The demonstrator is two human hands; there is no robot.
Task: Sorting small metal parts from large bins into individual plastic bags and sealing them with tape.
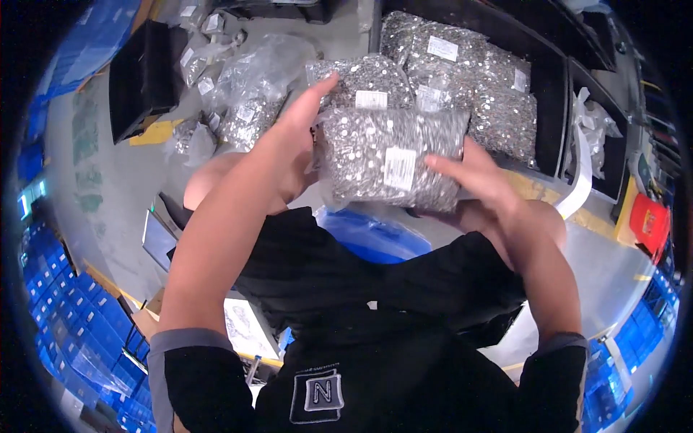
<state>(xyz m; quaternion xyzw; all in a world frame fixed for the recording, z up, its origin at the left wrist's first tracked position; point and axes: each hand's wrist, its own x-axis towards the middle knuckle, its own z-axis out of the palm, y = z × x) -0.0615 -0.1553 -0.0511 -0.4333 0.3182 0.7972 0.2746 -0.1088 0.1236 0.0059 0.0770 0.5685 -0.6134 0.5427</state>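
A clear plastic bag full of small shiny metal parts (pixel 361 159), with a white label on its front, is held up between my hands. My right hand (pixel 480 173) grips its right end, thumb lying on top beside the label. Along the bag's left edge is my left hand (pixel 297 123), thumb stretched out upward and the other fingers mostly hidden. Just beyond, a similar filled bag (pixel 361 76) leans at the edge of a black bin (pixel 552 94). Several more such bags (pixel 476 90) lie inside that bin.
On the floor at left are loose clear bags (pixel 260 65), some holding metal parts, beside a black box (pixel 144 79). A smaller compartment at right holds crumpled bags (pixel 595 119). A red object (pixel 648 224) stands at far right; blue bins (pixel 72 332) line the lower left.
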